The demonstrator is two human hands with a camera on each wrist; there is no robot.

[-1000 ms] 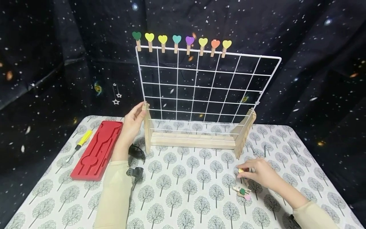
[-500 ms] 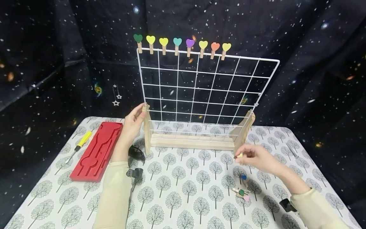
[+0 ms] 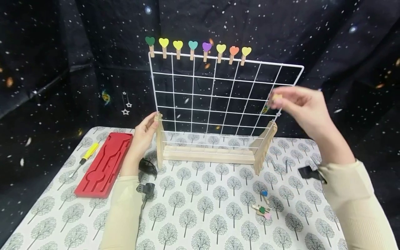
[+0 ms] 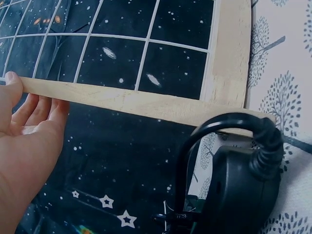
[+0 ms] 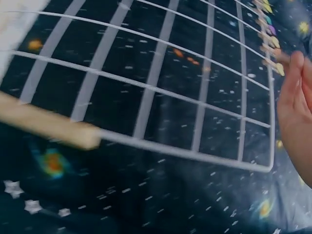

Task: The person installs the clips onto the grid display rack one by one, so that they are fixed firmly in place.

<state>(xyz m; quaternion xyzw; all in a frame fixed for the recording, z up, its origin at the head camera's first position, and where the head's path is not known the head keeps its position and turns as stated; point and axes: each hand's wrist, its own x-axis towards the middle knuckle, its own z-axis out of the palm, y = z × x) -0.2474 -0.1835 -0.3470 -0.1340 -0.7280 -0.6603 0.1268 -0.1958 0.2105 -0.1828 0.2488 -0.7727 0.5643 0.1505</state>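
A white wire grid [image 3: 203, 93] leans back in a wooden stand [image 3: 209, 155]. Along the left and middle of its top bar sits a row of small wooden clothespins [image 3: 192, 52] with coloured hearts. My left hand [image 3: 145, 130] grips the top of the stand's left side post [image 4: 141, 101], thumb on one face and fingers behind. Raised beside the grid's right edge, my right hand [image 3: 304, 109] pinches a clothespin with a yellow heart [image 3: 277, 97], blurred by motion. In the right wrist view, the right hand [image 5: 297, 107] overlaps the grid's top bar near the row.
Loose clothespins with blue, green and pink hearts [image 3: 261, 209] lie on the table at front right. A red tray [image 3: 104, 163] and a yellow-handled screwdriver [image 3: 89, 152] lie at left. Thin metal pieces [image 3: 286, 166] rest right of the stand. A dark starry cloth [image 3: 62, 69] hangs behind.
My right hand has picked up the yellow-heart clothespin from near the pile and risen with it to the grid's right edge. My left hand has stayed on the post.
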